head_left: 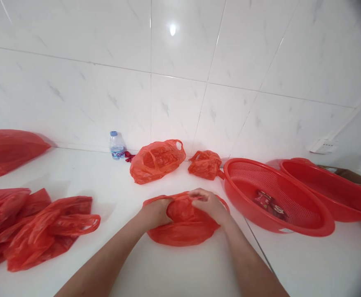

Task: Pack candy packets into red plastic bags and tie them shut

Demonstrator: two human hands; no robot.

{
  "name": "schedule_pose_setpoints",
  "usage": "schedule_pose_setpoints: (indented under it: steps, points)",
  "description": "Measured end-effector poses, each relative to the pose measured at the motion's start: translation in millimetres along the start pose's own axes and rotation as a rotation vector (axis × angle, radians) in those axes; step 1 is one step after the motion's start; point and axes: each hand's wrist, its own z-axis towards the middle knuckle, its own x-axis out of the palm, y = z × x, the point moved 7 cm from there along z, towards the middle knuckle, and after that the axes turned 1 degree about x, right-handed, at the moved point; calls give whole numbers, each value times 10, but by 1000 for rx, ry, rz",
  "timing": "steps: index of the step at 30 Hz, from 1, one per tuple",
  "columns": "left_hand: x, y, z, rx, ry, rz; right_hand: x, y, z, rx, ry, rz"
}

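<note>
A red plastic bag (183,235) lies on the white surface in front of me, its mouth spread and crumpled film showing inside. On the left side of the mouth is my left hand (157,212), curved round the film with the thumb toward me; its fingertips are partly hidden in the bag. My right hand (210,204) bends its fingers over the far right rim, thumb and forefinger close to the film. One bag handle (225,203) sticks out beside the right wrist.
Behind the bag lie two more red bags (158,161) (205,165) and a small water bottle (117,146) near the tiled wall. Red bags (44,227) pile up at left, below a fuller one (10,150). At right, a red colander (307,202) holds small packets (268,204), beside another red basin (338,189).
</note>
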Motion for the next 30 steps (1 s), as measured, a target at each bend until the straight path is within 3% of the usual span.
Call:
schedule_pose_setpoints:
  steps: [3,6,11,15,17,20,24,27,30]
  points:
    - [82,-7,-12,43,22,-51,267,50,12,-83,15,-362]
    - [137,36,-71,90,24,-26,290,-59,34,-81,-29,-531]
    - [20,266,-174,71,14,-134,73,-202,66,-1,-45,-434]
    - [-150,436,-157,24,-95,-213,-8,-233,36,76,-50,-299]
    - [-200,412,-153,57,-203,-145,-4,-230,20,71,-60,-271]
    - [-168,182,-208,258,-334,9,-10,-231,23,29,-117,-261]
    - [53,-54,-290,426,-238,84,-64,-204,53,-63,-245,-379]
    - [163,-23,-281,387,-136,33,-68,-160,52,-85,-301,-508]
    - [203,88,-230,338,-144,-7,19,-39,-8,-117,-338,-613]
